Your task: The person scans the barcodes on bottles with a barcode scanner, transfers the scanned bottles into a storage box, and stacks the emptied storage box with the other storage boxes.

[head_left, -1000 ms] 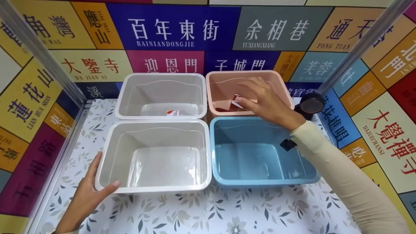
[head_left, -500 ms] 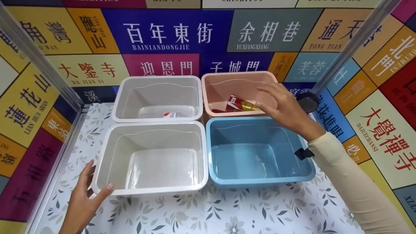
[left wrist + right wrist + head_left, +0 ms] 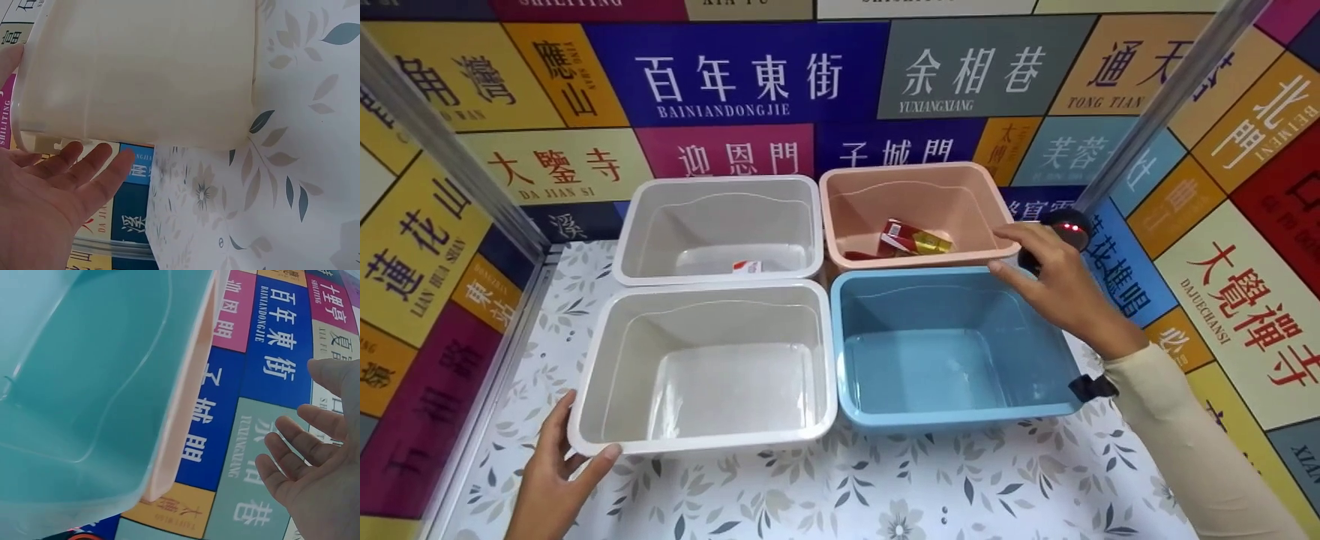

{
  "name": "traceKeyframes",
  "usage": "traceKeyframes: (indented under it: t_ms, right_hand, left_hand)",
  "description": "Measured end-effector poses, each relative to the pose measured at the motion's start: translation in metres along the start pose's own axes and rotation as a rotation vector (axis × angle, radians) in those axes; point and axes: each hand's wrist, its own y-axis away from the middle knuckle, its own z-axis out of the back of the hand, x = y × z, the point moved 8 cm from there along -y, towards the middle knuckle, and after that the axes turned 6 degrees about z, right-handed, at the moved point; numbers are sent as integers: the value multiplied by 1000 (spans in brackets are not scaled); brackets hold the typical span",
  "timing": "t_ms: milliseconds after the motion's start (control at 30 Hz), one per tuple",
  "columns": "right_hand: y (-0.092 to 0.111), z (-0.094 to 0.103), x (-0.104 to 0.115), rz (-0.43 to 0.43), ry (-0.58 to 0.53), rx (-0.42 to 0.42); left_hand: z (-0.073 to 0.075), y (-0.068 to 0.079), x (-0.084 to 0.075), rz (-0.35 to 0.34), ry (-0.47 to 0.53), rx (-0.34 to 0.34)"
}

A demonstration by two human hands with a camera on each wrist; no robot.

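Observation:
My left hand (image 3: 556, 469) is at the front left corner of the near white bin (image 3: 705, 444), thumb at the front rim and fingers along the outer side. In the left wrist view its fingers (image 3: 107, 163) look loose beside the bin wall. My right hand (image 3: 1065, 292) holds nothing and hovers over the back right corner of the blue bin (image 3: 960, 417), fingers spread. Behind it, the pink bin (image 3: 915, 171) contains a red and gold packet (image 3: 898, 235) and a dark red item (image 3: 862, 256), partly hidden by the front wall.
A grey-white bin (image 3: 720, 181) stands at the back left with a small red and white piece (image 3: 747, 267) inside. Behind the right hand is a black round object (image 3: 1069, 225) with red lights. Printed panels (image 3: 735, 67) wall in the patterned tabletop (image 3: 780, 495).
My right hand has drawn back from above the pink bin toward the right and nearer, uncovering the red and gold packet there. The left hand stays at the white bin's corner.

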Motion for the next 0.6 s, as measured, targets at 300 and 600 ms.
traceKeyframes:
  t_ms: [300,600]
  right_hand:
    - [30,0,-17,-21,2,-34]
    - [56,2,-33,-77,-9,-61]
  left_hand:
    - [-1,-1,-4,-29,-14,3]
    - [0,-2,-21,-86,-88,-34]
